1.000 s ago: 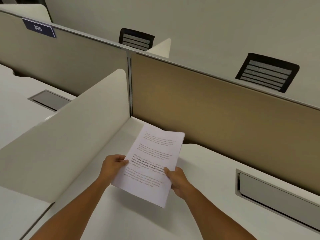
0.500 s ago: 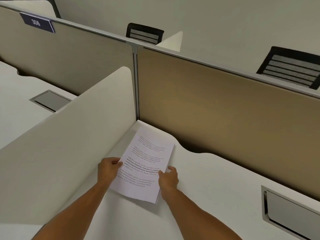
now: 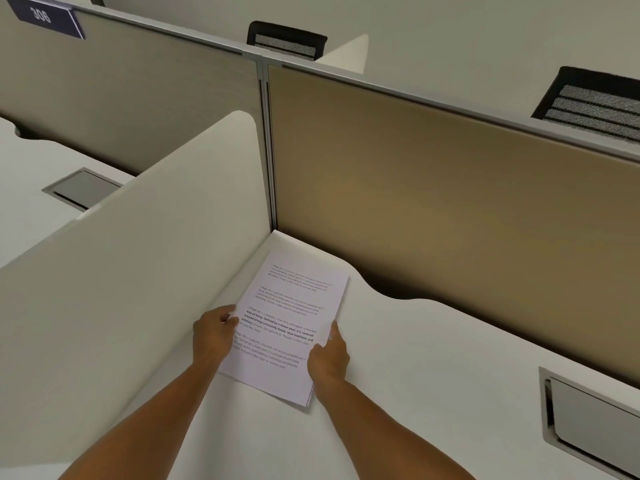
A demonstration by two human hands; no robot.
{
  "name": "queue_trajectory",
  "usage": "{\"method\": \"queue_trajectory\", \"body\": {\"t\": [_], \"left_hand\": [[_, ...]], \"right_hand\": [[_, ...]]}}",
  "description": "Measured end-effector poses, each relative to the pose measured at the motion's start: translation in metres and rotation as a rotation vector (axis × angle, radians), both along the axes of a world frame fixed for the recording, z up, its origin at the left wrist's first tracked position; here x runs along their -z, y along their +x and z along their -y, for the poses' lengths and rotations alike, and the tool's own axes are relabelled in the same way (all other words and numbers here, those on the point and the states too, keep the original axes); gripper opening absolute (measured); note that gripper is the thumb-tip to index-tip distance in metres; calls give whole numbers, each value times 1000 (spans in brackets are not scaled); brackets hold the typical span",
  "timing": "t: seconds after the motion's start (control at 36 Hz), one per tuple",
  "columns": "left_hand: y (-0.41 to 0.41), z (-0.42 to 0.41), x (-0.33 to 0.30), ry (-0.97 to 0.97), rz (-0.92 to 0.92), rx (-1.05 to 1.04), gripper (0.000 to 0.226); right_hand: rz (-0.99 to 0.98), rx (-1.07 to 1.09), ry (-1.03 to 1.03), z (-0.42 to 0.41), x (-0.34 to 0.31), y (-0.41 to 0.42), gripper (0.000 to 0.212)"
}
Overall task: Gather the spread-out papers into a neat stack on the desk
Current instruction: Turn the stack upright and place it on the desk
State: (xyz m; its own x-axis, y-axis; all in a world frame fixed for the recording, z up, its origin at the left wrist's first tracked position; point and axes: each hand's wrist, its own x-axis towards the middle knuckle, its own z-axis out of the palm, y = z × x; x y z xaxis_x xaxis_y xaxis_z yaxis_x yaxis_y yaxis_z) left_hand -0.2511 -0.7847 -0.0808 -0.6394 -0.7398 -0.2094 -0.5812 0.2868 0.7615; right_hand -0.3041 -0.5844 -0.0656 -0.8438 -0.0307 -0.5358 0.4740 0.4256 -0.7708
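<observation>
A stack of printed white papers (image 3: 292, 306) lies on the white desk (image 3: 433, 358), close to the back left corner of the cubicle, turned slightly clockwise. My left hand (image 3: 213, 332) grips the stack's left edge, thumb on the top sheet. My right hand (image 3: 329, 358) rests against the stack's right edge, with fingers along the side and the index finger pointing up the edge. The sheets' edges line up, with a few layers showing at the near right corner.
A cream side divider (image 3: 138, 271) stands just left of the stack. A tan back partition (image 3: 450, 202) runs behind it. A grey cable hatch (image 3: 595, 420) is set in the desk at the right. Black chair backs (image 3: 595, 102) show beyond the partition.
The stack went from held up in both hands to lying flat on the desk nearer the corner. My right hand has shifted from gripping to pressing against the right edge.
</observation>
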Motion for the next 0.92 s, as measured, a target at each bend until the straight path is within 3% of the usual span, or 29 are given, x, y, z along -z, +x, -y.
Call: {"method": "queue_trajectory", "body": {"t": [0.22, 0.39, 0.64, 0.78, 0.86, 0.92], "left_hand": [[-8, 3, -4, -37, 43, 67, 21], [-12, 6, -2, -36, 62, 70, 26], [-18, 16, -7, 21, 135, 71, 37], [-17, 14, -14, -20, 228, 147, 32], [-18, 11, -21, -57, 321, 194, 60], [-19, 8, -29, -54, 321, 207, 64]], "right_hand": [[39, 5, 5, -2, -2, -5, 59], [119, 56, -43, -1, -6, -8, 61], [117, 112, -44, 7, -10, -9, 49], [148, 125, -53, 6, -14, -11, 42], [199, 113, -50, 1, -21, -11, 54], [228, 96, -68, -6, -28, -11, 62]]}}
